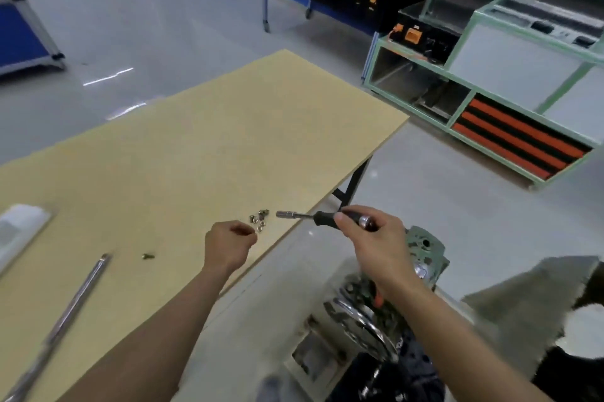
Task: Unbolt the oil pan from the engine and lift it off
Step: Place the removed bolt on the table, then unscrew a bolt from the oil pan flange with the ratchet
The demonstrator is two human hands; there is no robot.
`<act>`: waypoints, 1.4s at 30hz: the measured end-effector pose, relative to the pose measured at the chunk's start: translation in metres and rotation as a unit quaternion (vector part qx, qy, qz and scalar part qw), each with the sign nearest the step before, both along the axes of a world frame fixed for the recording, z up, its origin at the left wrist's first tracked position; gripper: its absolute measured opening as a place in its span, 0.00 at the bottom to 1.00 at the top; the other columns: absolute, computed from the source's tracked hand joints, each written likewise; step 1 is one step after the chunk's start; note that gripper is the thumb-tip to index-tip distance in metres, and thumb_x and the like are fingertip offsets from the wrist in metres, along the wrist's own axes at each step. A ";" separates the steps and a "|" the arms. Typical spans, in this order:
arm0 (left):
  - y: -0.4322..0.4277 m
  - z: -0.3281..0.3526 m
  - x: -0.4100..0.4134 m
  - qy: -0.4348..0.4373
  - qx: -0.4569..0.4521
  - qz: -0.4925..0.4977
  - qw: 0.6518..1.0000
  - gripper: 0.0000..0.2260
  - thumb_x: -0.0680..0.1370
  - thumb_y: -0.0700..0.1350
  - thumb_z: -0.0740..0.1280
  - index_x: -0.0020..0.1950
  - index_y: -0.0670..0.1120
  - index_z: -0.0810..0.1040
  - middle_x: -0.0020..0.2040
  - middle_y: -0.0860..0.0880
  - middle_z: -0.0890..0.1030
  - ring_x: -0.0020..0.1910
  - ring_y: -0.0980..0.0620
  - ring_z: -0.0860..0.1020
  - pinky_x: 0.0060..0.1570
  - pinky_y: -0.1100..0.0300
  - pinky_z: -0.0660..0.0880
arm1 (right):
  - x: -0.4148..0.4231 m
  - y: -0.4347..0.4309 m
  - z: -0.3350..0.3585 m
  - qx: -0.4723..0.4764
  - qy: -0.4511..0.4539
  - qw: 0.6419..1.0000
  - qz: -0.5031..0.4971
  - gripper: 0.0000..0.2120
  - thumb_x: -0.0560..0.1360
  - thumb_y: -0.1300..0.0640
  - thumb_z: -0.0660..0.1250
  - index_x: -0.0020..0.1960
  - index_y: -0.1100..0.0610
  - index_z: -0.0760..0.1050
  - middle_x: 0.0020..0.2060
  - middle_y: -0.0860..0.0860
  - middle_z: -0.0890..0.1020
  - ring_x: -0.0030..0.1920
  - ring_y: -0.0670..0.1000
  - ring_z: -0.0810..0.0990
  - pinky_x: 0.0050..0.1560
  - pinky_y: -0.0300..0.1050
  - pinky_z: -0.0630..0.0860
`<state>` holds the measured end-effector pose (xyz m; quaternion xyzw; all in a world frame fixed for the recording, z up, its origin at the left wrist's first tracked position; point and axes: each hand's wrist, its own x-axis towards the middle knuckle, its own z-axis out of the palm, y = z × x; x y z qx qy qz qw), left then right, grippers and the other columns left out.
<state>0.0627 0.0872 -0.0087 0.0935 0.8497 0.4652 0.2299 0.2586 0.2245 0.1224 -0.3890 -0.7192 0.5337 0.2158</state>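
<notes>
Oil pan we cannot pick out in the head view. The engine, a blurred mass of chrome and green-painted metal (425, 246), sits low on the right, off the table. It lies just beside and below our right hand (369, 238), whose forearm crosses in front of it.

That hand is wrapped round the black handle of a slim nut driver with a steel shaft and socket tip (322, 217). The driver is level, and its tip points left over the edge of the pale tan wooden tabletop (196, 140).

Just left of the tip lies a small heap of silver bolts (260, 220). Our left hand (228, 244) hovers beside the heap with its fingers curled in. We cannot tell whether they pinch anything.

Further left on the board rest one lone bolt (148, 256), a long chrome bar (78, 297) and a blurred white object (19, 225).
</notes>
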 end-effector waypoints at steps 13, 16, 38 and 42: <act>0.010 -0.068 -0.016 0.056 0.028 0.075 0.995 0.06 0.75 0.35 0.75 0.51 0.40 0.88 0.46 0.44 0.87 0.46 0.50 0.82 0.46 0.73 0.69 | -0.052 0.014 -0.037 -0.068 0.001 0.997 -0.040 0.10 0.74 0.50 0.75 0.38 0.36 0.84 0.35 0.42 0.84 0.31 0.40 0.77 0.32 0.31 0.72; 0.013 -0.071 -0.016 0.070 0.024 0.069 0.995 0.05 0.74 0.35 0.76 0.49 0.39 0.87 0.46 0.46 0.83 0.49 0.46 0.80 0.50 0.67 0.68 | -0.048 0.017 -0.044 -0.080 -0.006 0.996 -0.049 0.04 0.74 0.50 0.75 0.42 0.41 0.84 0.35 0.42 0.84 0.31 0.40 0.78 0.31 0.31 0.72; 0.051 0.035 0.083 0.098 0.099 -0.089 0.986 0.07 0.77 0.36 0.70 0.51 0.46 0.83 0.39 0.51 0.81 0.38 0.51 0.79 0.44 0.57 0.75 | 0.116 0.012 0.051 0.027 -0.014 0.996 -0.089 0.01 0.74 0.52 0.75 0.44 0.48 0.84 0.36 0.49 0.85 0.33 0.48 0.81 0.33 0.38 0.77; 0.098 0.126 0.195 0.085 0.193 -0.311 0.927 0.09 0.78 0.39 0.72 0.48 0.54 0.83 0.43 0.57 0.83 0.40 0.63 0.80 0.42 0.72 0.74 | 0.210 0.011 0.097 0.108 -0.051 0.988 -0.094 0.04 0.74 0.49 0.75 0.45 0.49 0.85 0.33 0.39 0.83 0.31 0.39 0.79 0.31 0.29 0.71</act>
